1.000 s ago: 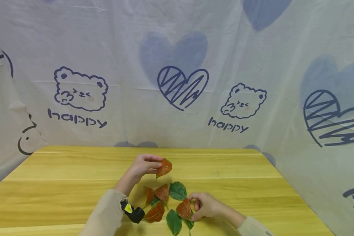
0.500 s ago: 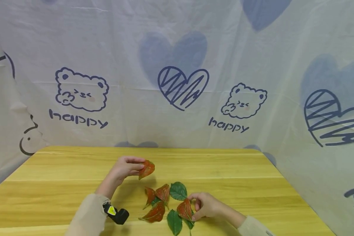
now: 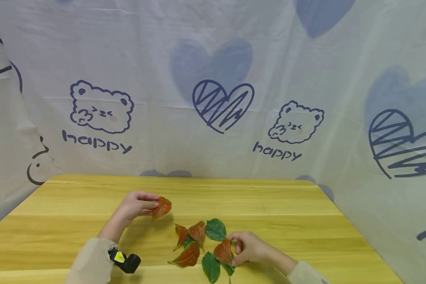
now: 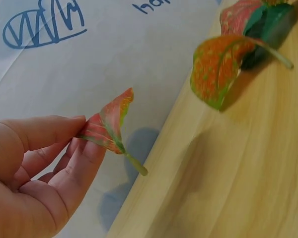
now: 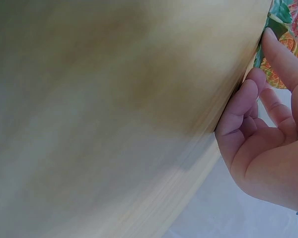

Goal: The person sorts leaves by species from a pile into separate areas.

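My left hand (image 3: 136, 206) holds a red leaf (image 3: 162, 208) above the table, left of the pile. In the left wrist view, the thumb and fingertips pinch this folded leaf (image 4: 108, 126) by one edge, its stem pointing away. My right hand (image 3: 250, 249) is low at the pile's right side, thumb and forefinger at the edges of another red leaf (image 3: 223, 251). That leaf overlaps a green leaf (image 3: 211, 267) and partly hides one more. In the right wrist view, the curled fingers hide part of the orange-veined leaf (image 5: 274, 74).
Several leaves lie between the hands on the wooden table (image 3: 298, 213): red ones such as the lowest red leaf (image 3: 188, 256), a green leaf (image 3: 215, 229), and one mostly covered. A printed cloth (image 3: 156, 130) hangs behind the table.
My left hand has moved left, away from the pile, carrying the red leaf. The right hand and the leaves on the table stay in place.
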`<action>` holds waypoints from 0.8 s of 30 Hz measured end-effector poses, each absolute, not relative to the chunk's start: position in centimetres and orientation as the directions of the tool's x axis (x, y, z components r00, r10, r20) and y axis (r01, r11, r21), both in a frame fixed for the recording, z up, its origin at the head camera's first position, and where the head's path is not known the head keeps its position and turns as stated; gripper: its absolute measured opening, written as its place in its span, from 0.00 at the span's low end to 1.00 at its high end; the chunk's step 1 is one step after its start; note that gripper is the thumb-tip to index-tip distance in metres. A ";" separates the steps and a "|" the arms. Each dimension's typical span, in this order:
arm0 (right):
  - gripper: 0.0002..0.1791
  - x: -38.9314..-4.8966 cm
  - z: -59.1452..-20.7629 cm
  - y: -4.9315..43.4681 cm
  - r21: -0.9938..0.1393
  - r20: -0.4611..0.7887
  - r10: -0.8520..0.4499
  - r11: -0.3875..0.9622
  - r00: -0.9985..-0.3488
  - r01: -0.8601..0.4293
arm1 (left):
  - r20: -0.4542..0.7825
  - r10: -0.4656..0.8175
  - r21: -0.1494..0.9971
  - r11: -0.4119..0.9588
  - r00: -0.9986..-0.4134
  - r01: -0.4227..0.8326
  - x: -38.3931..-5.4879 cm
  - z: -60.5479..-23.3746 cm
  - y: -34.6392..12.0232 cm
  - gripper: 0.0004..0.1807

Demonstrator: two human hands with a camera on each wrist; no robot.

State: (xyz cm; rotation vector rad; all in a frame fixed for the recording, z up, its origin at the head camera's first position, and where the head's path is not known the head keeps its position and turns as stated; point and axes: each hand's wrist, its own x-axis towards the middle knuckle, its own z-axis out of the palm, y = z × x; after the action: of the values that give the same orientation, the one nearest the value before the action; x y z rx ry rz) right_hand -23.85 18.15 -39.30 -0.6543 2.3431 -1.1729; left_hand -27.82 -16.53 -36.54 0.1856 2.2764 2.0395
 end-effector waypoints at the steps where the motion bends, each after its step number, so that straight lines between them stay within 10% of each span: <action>1: 0.29 -23.8 -39.3 18.1 -0.821 -0.171 -0.584 0.530 -0.793 -0.214 | 0.017 0.143 0.993 0.111 -0.990 0.033 -27.7 -36.6 -16.7 0.14; 24: 0.30 -23.8 -39.2 18.0 -0.823 -0.170 -0.582 0.528 -0.795 -0.211 | -0.072 0.139 0.949 0.314 -0.988 -0.025 -26.3 -37.4 -19.5 0.11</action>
State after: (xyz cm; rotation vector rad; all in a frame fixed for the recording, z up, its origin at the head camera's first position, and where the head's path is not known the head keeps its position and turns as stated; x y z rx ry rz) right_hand -23.75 18.04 -39.22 -0.6477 2.3436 -1.1781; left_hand -26.26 -19.47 -37.35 0.1068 2.4297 1.7587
